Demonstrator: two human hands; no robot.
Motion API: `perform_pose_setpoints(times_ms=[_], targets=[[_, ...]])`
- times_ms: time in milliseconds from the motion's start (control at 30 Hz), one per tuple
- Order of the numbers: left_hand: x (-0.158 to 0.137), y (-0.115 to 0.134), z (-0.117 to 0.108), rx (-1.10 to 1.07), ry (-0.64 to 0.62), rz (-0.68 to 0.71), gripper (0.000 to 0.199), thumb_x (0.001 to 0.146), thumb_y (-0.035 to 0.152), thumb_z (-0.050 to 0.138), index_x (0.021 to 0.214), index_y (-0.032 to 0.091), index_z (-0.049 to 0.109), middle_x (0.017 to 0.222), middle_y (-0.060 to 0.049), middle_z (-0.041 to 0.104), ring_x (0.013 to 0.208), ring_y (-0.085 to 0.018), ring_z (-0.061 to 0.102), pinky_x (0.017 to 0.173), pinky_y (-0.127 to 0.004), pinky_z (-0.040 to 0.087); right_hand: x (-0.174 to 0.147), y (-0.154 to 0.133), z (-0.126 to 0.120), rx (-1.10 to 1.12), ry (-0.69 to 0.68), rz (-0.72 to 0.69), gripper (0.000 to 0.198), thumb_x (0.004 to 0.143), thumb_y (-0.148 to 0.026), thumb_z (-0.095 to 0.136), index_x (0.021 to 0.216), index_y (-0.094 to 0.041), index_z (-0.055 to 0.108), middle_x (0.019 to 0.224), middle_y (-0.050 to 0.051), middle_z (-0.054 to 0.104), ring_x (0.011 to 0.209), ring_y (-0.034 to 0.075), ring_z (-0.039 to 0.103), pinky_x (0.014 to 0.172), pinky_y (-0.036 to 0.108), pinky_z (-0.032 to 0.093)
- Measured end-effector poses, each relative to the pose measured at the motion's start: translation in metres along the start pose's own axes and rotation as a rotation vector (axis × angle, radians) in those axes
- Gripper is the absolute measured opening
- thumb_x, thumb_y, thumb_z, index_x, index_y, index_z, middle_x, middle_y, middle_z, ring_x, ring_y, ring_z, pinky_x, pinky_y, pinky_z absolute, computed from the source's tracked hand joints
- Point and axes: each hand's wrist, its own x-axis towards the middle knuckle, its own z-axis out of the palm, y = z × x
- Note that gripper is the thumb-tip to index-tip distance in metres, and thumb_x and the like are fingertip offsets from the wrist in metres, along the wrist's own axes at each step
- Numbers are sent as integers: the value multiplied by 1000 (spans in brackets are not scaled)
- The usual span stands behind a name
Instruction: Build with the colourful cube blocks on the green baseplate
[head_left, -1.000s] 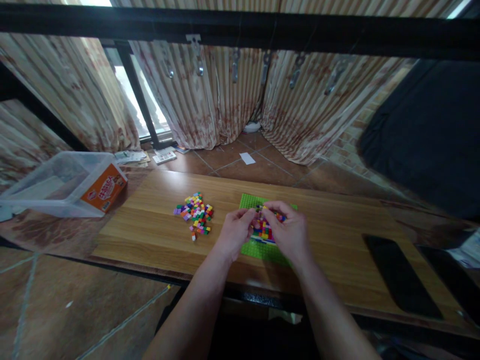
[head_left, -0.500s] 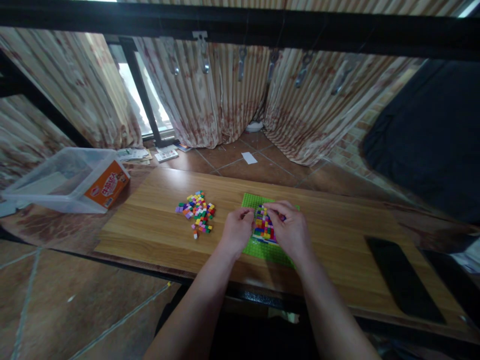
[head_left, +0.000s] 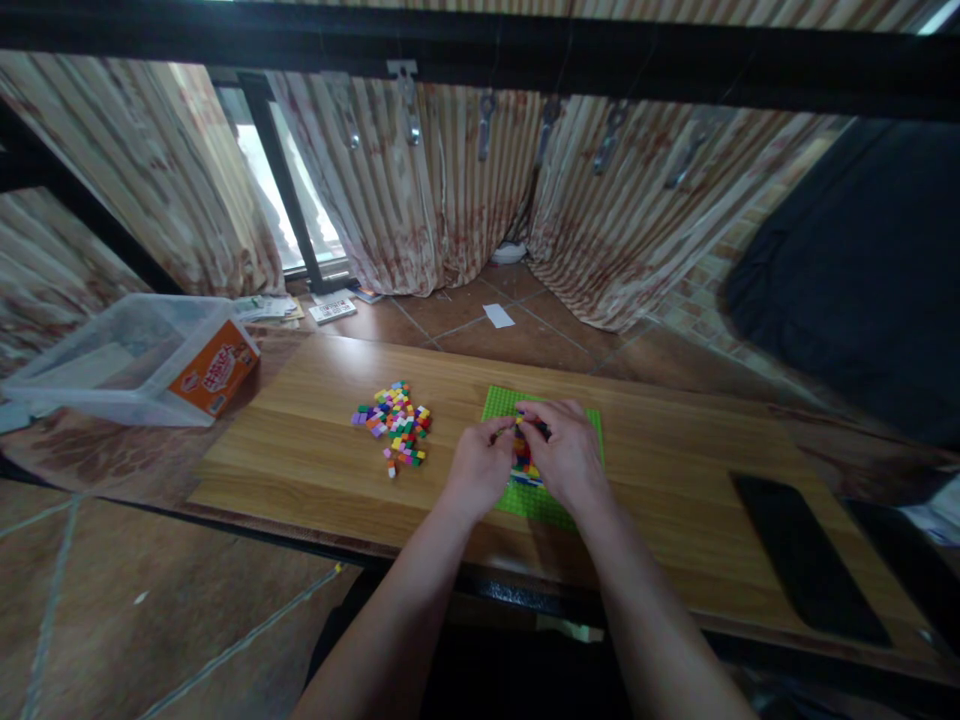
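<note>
A green studded baseplate lies on the wooden table, with a patch of colourful toy bricks built up on it. My hands meet over this patch and hide much of it. My right hand is closed in a pinch, with a tiny yellow and dark toy brick at its fingertips. My left hand comes in from the left, thumb and forefinger pinched close to the same spot. Whether its fingers also grip a brick cannot be made out.
Left of the baseplate lies a loose pile of coloured bricks on the table. A clear plastic bin with an orange label stands beyond the left end. At the right lies a flat black slab. A dark bar crosses overhead.
My right hand has shifted slightly left, and the fingertips of both hands have come together over the built bricks. Less of the brick patch shows now.
</note>
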Motion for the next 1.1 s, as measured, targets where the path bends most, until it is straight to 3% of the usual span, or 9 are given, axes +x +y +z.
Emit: perform_pose_setpoints(times_ms=[367,767,1100], targets=[[-5,15,-2,351,-56,132,34,88,16,40,94,14,73,85,-8,73,75,-17,63,71,-26,44,1,-1,-1,-4,18,60,24,82,-19,54,97,-22,73,85,7,71,86,25,59,82,41,47],[-2,12,-3,445,-72,146,36,89,16,38,94,15,73,86,-7,74,75,-17,65,70,-26,45,-2,13,3,82,84,211,22,79,-36,61,89,-21,74,95,9,72,94,26,62,87,43,47],[-3,13,-2,480,-56,144,34,89,17,40,95,17,74,86,-7,74,75,-17,65,72,-25,47,0,8,8,89,11,349,30,79,-42,60,90,-19,75,92,10,76,85,25,68,81,40,50]])
